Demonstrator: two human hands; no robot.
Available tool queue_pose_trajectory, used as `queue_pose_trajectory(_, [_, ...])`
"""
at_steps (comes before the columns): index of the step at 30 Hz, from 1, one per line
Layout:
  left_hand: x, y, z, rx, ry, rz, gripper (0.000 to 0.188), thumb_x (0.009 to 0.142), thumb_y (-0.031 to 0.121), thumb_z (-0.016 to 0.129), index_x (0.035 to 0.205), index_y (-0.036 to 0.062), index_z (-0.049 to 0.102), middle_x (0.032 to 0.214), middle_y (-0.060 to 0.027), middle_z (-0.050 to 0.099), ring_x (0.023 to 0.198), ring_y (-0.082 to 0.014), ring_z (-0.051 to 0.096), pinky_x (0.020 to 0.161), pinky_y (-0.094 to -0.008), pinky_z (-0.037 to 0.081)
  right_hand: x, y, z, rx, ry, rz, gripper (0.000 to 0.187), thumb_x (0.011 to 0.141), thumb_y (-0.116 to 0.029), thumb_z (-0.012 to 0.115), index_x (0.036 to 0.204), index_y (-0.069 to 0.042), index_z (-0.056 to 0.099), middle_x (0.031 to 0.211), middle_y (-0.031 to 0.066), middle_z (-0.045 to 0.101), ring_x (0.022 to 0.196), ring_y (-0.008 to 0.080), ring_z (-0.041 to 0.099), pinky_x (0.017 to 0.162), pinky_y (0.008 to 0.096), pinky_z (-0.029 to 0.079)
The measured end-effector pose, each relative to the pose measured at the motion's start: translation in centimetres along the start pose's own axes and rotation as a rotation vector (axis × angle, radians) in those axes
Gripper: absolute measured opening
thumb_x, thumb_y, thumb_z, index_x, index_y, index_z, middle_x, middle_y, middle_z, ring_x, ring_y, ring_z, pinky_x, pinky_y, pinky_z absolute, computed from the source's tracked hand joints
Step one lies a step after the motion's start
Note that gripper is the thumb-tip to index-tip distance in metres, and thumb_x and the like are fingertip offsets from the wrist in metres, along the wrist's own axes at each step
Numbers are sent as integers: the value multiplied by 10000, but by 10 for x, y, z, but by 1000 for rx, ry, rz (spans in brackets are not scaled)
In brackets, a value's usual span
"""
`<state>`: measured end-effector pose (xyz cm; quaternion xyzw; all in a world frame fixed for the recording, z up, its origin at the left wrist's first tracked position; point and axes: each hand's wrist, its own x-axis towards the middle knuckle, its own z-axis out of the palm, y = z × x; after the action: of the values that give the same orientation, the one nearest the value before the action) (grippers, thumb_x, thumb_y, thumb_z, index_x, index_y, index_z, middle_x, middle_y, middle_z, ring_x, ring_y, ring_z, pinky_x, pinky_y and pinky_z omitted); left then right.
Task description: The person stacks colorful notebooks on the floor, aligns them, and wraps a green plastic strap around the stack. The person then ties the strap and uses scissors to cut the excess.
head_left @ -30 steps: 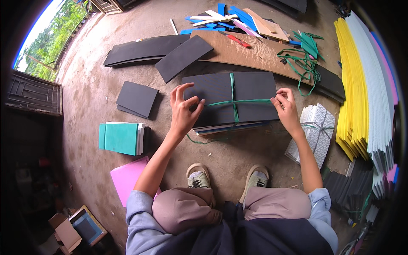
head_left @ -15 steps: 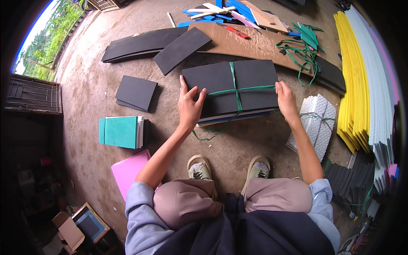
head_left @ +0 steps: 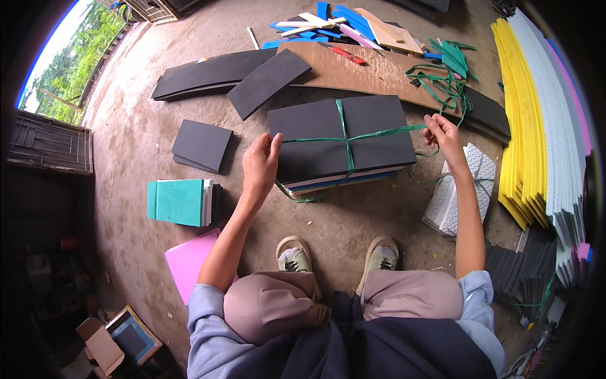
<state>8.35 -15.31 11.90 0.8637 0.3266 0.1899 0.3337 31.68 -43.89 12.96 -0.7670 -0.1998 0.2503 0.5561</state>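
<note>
A stack of foam sheets [head_left: 379, 120] with a black sheet on top sits on the floor in front of my feet. Green twine [head_left: 377, 132] crosses over its top, one strand running front to back and another side to side. My left hand [head_left: 261, 165] is closed on the twine at the stack's left edge. Off the right edge, my right hand [head_left: 444, 136] pinches the twine and holds it taut, slightly raised. A loose twine end hangs at the stack's front left corner. Lower layers show white and blue edges.
Beyond lie a brown board [head_left: 385, 71] with a red cutter [head_left: 346, 55], tangled green twine [head_left: 449, 88] and black strips [head_left: 211, 71]. Left are black sheets [head_left: 201, 145], a green-topped stack [head_left: 179, 202] and pink sheets [head_left: 192, 262]. Right are a tied white bundle [head_left: 459, 196] and yellow sheets [head_left: 521, 126].
My right hand has moved right, away from the stack's edge, drawing the twine out with it. My left hand has shifted left and slightly down, off the top sheet.
</note>
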Motion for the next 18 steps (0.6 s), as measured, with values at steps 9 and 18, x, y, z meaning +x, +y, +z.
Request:
queue_pose_trajectory(9, [17, 36, 3, -1488, -283, -250, 281, 923, 329, 394, 780, 92, 443, 654, 11, 448, 645, -96, 440, 735, -311, 424, 27, -35, 42, 745, -409, -191, 316, 899, -312, 456, 660, -108, 422, 536, -24, 374, 540, 92, 424, 666, 299, 441])
queue_pose_trajectory(18, [61, 27, 10, -239, -539, 578, 219, 894, 149, 473, 730, 31, 389, 601, -72, 407, 537, -214, 398, 521, -297, 359, 56, -32, 66, -392, -132, -567, 228, 870, -187, 492, 746, 1, 459, 521, 153, 388, 457, 250, 434, 463, 356, 335])
